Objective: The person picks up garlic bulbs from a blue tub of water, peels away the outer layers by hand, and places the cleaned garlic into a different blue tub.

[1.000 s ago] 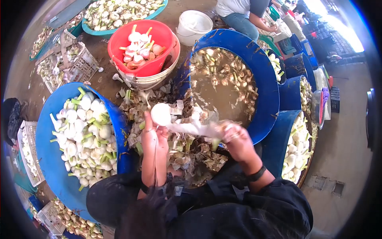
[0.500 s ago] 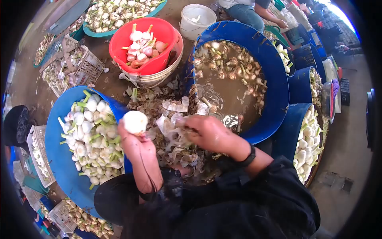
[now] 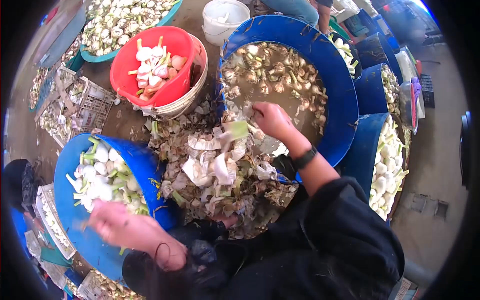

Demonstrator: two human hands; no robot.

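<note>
Smeared by motion, my left hand (image 3: pixel 122 227) is over the near side of a blue tub (image 3: pixel 70 185) of peeled garlic bulbs (image 3: pixel 117 170). A white garlic bulb (image 3: pixel 101 192) lies just beyond its fingers. My right hand (image 3: pixel 272 120), with a dark band on the wrist, is at the near left part of a large blue tub (image 3: pixel 345 115) of muddy water. Its fingers are curled closed; I cannot tell what is in them. A blurred pale-green piece of garlic stalk (image 3: pixel 236 130) shows just below those fingers, above a heap of garlic skins (image 3: pixel 210 170).
Unpeeled garlic (image 3: pixel 287 75) sits in the water tub. Behind the heap, a red basin (image 3: pixel 120 75) of garlic rests in a white bucket (image 3: pixel 200 75). Another white bucket (image 3: pixel 212 30) stands farther back. At right is a blue tub (image 3: pixel 367 155) of peeled garlic. A person's legs (image 3: pixel 295 10) show at the back.
My left hand has moved down and left from the skins to the tub of peeled garlic; the bulb it held is out of the hand. My right hand has moved up and right, away from the heap.
</note>
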